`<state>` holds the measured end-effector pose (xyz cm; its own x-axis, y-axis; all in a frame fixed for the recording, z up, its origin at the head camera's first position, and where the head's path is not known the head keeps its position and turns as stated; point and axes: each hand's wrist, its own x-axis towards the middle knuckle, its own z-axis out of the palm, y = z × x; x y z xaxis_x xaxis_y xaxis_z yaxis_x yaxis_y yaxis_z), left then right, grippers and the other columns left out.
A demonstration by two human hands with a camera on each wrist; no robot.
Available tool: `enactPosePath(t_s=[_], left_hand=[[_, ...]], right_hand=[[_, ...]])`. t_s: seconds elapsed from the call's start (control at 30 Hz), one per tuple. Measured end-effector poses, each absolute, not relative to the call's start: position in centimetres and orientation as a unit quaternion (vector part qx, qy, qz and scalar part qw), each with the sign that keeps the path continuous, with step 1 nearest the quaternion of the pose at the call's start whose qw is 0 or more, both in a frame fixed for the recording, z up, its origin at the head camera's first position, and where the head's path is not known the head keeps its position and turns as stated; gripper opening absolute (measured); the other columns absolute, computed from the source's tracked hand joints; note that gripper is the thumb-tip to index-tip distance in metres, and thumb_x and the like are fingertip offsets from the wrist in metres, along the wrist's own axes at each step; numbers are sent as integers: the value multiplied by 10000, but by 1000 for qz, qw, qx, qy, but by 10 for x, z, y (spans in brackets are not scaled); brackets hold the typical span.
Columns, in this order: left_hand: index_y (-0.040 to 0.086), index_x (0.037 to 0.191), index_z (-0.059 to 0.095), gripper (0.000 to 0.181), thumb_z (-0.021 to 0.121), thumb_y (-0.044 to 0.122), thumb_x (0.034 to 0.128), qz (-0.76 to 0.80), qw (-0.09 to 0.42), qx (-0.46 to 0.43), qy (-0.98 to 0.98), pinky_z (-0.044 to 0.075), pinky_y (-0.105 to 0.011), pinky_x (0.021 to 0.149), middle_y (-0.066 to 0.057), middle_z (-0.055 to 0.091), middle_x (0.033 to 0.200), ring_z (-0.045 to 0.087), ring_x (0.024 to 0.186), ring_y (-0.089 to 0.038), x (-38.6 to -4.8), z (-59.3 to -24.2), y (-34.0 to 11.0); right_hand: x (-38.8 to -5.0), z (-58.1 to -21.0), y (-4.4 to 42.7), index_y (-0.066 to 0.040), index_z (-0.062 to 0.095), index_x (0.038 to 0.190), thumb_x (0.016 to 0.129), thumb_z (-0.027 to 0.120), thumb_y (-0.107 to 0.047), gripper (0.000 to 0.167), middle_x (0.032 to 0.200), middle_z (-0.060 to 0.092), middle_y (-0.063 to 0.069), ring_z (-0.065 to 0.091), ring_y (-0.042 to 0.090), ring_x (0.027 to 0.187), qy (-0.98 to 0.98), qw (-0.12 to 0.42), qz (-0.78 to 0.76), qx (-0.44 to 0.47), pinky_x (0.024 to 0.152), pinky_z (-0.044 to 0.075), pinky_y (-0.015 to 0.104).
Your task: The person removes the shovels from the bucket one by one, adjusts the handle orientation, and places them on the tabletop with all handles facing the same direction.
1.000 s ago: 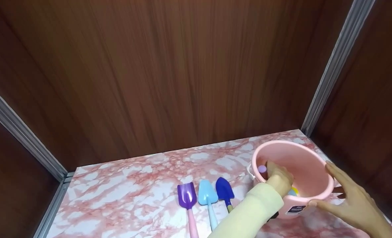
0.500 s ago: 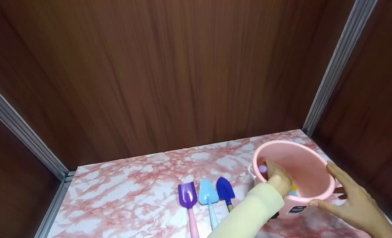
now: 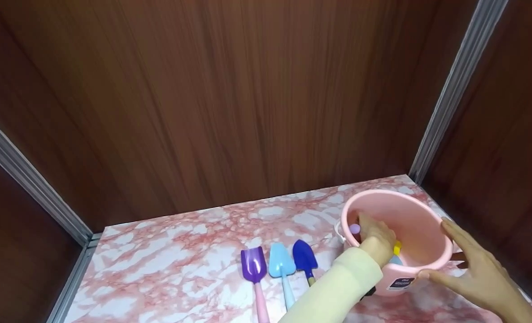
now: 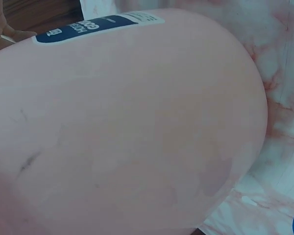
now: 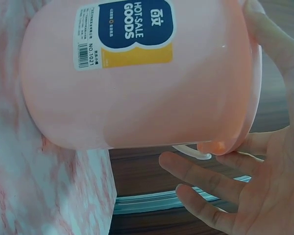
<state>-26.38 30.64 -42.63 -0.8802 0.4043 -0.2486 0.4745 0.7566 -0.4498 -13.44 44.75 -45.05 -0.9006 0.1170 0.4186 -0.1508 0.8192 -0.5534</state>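
Note:
The pink bucket (image 3: 414, 224) stands at the table's right side, its label (image 5: 134, 32) facing outward in the right wrist view. My left hand (image 3: 373, 237) reaches down inside it; its fingertips are hidden, so any hold cannot be seen. Beside those fingers is a lilac round end (image 3: 355, 229). A yellow piece (image 3: 397, 247) and a light blue one (image 3: 395, 259) show near the wrist. My right hand (image 3: 481, 273) holds the bucket's rim, thumb at the front and fingers along the right side. In the right wrist view, two of its fingers extend below the rim.
Left of the bucket lie a purple scoop with pink handle (image 3: 253, 264), a light blue shovel (image 3: 281, 261) and a dark blue trowel (image 3: 305, 255), on a marbled pink table (image 3: 167, 264). Brown wood panels (image 3: 203, 98) with metal edge strips enclose the back and sides.
Inside the bucket my left hand has shifted slightly, and the yellow piece by its wrist shows differently. My right hand keeps its place on the rim.

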Motion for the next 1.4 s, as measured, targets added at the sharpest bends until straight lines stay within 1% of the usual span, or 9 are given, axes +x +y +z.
enactPosePath(t_s=[0.17, 0.47, 0.67, 0.8, 0.87, 1.03, 1.13, 1.23, 1.4], left_hand=[[664, 1226, 648, 275, 481, 475, 1115, -253, 37, 236, 938, 394, -393, 924, 338, 660, 1178, 548, 1024, -59, -258, -420, 299], [599, 1143, 696, 228, 535, 444, 1100, -242, -13, 243, 939, 404, -362, 744, 261, 702, 1047, 560, 833, -94, -255, -408, 291], [567, 1082, 731, 215, 566, 429, 1086, -235, -74, 239, 939, 424, -377, 651, 234, 728, 998, 572, 738, -121, -258, -404, 282], [554, 1053, 740, 218, 570, 420, 1078, -215, -122, 226, 942, 426, -374, 611, 189, 730, 983, 549, 727, -143, -260, -401, 276], [540, 1066, 741, 197, 576, 434, 1069, -205, -136, 221, 944, 424, -363, 621, 159, 723, 980, 547, 753, -148, -260, -399, 274], [534, 1129, 739, 162, 629, 485, 1022, -166, -130, 212, 954, 412, -339, 795, 175, 740, 1036, 636, 876, -108, -263, -391, 266], [512, 1119, 748, 158, 688, 490, 975, -124, -114, 205, 964, 393, -332, 865, 210, 747, 1029, 671, 898, -72, -264, -384, 260], [468, 1105, 766, 194, 748, 493, 914, -81, -108, 198, 971, 426, -316, 857, 202, 758, 1003, 689, 886, -75, -264, -376, 252], [381, 1084, 783, 250, 806, 482, 857, -11, -111, 188, 976, 493, -283, 725, 145, 764, 950, 701, 816, -112, -261, -366, 235]], right_hand=[[-134, -449, 445, -196, 386, 1664, 657, 1036, -346, 1208, 1509, 585, 233, 567, -215, 934, -931, 216, 293, 6, 714, 442, 31], [-134, -446, 447, -196, 372, 1670, 668, 1027, -381, 1211, 1536, 564, 240, 526, -242, 943, -935, 209, 287, -5, 684, 465, 77], [-134, -446, 449, -196, 370, 1671, 667, 1026, -386, 1214, 1545, 555, 242, 514, -255, 949, -937, 204, 284, -8, 679, 485, 131], [-135, -445, 448, -195, 359, 1676, 679, 1020, -391, 1212, 1553, 553, 236, 525, -252, 950, -938, 199, 284, -9, 685, 493, 153], [-135, -445, 447, -190, 362, 1674, 675, 1023, -383, 1214, 1541, 563, 235, 535, -246, 948, -936, 203, 286, -6, 695, 479, 115], [-136, -449, 447, -168, 367, 1670, 674, 1028, -327, 1207, 1533, 557, 251, 555, -224, 935, -930, 210, 300, 2, 711, 446, 37], [-136, -449, 448, -159, 362, 1672, 684, 1023, -309, 1198, 1552, 534, 257, 558, -216, 928, -929, 209, 305, 3, 713, 452, 32], [-136, -448, 448, -149, 354, 1673, 691, 1020, -325, 1200, 1565, 519, 258, 554, -215, 922, -931, 205, 303, 0, 710, 460, 41], [-136, -446, 447, -139, 338, 1678, 693, 1018, -351, 1215, 1578, 509, 260, 531, -226, 913, -934, 194, 301, -6, 685, 492, 96]])
